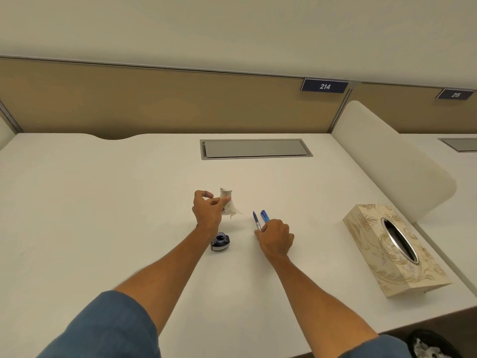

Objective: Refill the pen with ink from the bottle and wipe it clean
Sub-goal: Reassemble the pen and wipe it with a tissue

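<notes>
Two pen parts (pixel 260 219) apparently in right hand (pixel 275 239); left hand (pixel 206 208) pinches one tissue (pixel 229 204).

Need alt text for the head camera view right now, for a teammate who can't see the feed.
Seen from above, a person's left hand holds a crumpled tissue over a white desk while the right hand grips two blue pen parts. An open ink bottle stands between the forearms, and a patterned tissue box sits to the right.

Bright, even overhead light, faint soft shadows, no glare; wide-angle bends edges, slightly soft w/ compression.
</notes>
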